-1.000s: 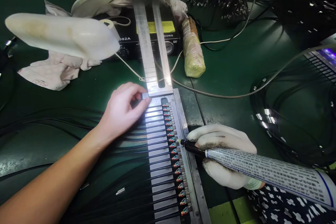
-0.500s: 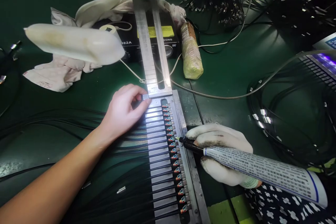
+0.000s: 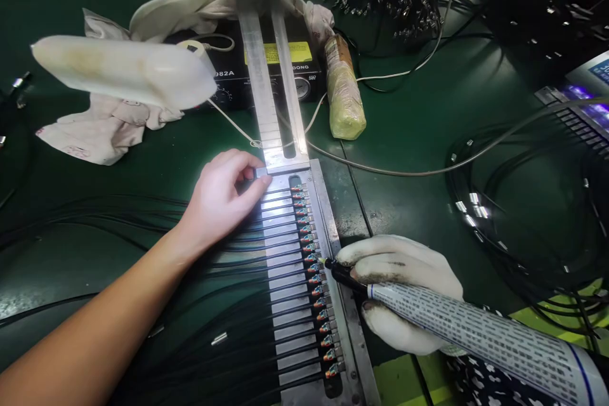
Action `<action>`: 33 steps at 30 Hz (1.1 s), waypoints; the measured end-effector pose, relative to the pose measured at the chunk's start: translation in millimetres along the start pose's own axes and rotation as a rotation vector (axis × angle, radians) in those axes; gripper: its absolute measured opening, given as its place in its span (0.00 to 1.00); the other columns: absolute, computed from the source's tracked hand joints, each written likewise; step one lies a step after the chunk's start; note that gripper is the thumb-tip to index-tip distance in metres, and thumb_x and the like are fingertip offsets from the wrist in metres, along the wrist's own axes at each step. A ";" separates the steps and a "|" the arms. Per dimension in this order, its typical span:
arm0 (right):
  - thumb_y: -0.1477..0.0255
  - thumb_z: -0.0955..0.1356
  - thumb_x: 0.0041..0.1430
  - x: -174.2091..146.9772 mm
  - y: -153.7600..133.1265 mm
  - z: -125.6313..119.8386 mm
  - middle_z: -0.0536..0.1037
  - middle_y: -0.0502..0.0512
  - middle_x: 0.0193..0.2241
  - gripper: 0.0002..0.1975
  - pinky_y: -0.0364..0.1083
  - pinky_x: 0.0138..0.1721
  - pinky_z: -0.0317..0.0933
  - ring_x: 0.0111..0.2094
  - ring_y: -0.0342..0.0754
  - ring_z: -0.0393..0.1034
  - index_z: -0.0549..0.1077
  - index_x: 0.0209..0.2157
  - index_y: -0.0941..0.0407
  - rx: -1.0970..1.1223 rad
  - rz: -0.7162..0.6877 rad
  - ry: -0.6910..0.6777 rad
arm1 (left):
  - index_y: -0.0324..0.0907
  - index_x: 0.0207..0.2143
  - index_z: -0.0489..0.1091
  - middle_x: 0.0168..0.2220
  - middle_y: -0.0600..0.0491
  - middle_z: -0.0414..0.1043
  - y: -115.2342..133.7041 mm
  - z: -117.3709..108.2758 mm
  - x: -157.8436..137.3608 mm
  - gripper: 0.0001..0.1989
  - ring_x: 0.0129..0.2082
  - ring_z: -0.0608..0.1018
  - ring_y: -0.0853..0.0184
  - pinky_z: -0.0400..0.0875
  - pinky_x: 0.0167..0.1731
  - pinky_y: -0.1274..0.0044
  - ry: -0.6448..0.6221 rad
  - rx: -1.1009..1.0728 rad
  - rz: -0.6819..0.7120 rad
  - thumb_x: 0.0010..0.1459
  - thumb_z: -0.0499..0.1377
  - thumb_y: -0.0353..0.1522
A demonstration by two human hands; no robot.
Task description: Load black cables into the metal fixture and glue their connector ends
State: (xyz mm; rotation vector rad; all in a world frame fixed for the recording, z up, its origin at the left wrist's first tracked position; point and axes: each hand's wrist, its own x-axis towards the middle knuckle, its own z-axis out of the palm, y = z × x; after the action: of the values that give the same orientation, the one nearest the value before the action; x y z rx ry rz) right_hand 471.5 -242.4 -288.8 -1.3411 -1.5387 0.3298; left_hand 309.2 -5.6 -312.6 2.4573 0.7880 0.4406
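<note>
Gloved right hand (image 3: 409, 261), its grip closed around a printed tube (image 3: 499, 335), black nozzle (image 3: 345, 275) at a row of cable ends (image 3: 315, 278) in a metal fixture (image 3: 283, 182), bare left hand (image 3: 226, 193) pinching the fixture's far left corner, green tabletop (image 3: 399, 203) beneath.

Dark green counter (image 3: 404, 120) across most of frame. Thin dark line (image 3: 356, 187) runs down it, right of centre. Bright white light pooled mid-frame, upper left corner in shadow. Pale glare (image 3: 19, 304) on counter at lower left edge. Purple-blue light (image 3: 583, 98) glowing at right edge. Yellow-green patch (image 3: 399, 384) at lower right. Black box (image 3: 233, 94) at upper centre, pale cloth (image 3: 114, 130) to its left.
</note>
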 end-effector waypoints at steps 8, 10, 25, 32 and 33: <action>0.77 0.68 0.51 -1.5 1.0 -0.5 0.81 0.58 0.37 0.08 0.42 0.40 0.75 0.39 0.45 0.79 0.75 0.36 0.61 0.014 0.018 -0.006 | 0.37 0.37 0.72 0.31 0.53 0.66 0.8 -0.3 -0.1 0.14 0.34 0.69 0.68 0.63 0.37 0.74 0.005 -0.003 0.004 0.60 0.57 0.40; 0.77 0.68 0.51 -1.7 0.7 0.0 0.81 0.57 0.37 0.08 0.42 0.40 0.75 0.38 0.45 0.79 0.75 0.35 0.61 0.024 0.019 0.007 | 0.37 0.37 0.72 0.31 0.53 0.66 1.2 -0.5 -0.1 0.14 0.34 0.69 0.68 0.63 0.37 0.74 0.003 -0.003 0.003 0.60 0.57 0.40; 0.79 0.67 0.49 -1.0 -0.8 0.2 0.81 0.57 0.34 0.07 0.41 0.38 0.75 0.36 0.44 0.79 0.75 0.32 0.61 0.028 0.011 0.013 | 0.38 0.37 0.72 0.31 0.53 0.66 0.7 -0.3 0.1 0.13 0.34 0.69 0.68 0.62 0.37 0.74 0.003 0.000 -0.003 0.60 0.57 0.40; 0.78 0.68 0.50 -2.8 1.9 0.6 0.81 0.57 0.35 0.08 0.42 0.39 0.75 0.37 0.45 0.79 0.75 0.35 0.61 0.039 0.015 0.020 | 0.37 0.36 0.71 0.31 0.53 0.66 1.7 -0.6 0.3 0.13 0.34 0.69 0.68 0.63 0.37 0.74 0.002 -0.007 -0.003 0.60 0.57 0.40; 0.78 0.68 0.50 -2.7 2.1 0.5 0.81 0.57 0.36 0.08 0.42 0.39 0.75 0.37 0.46 0.79 0.75 0.35 0.61 0.040 0.016 0.019 | 0.38 0.36 0.71 0.31 0.53 0.66 1.7 -0.6 0.3 0.13 0.34 0.69 0.68 0.63 0.37 0.74 0.003 -0.008 -0.004 0.59 0.57 0.40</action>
State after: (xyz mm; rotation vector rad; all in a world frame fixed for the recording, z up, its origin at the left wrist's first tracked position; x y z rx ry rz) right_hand 471.9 -243.8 -291.9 -1.3225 -1.4988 0.3545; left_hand 309.9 -6.4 -311.1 2.4483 0.7907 0.4451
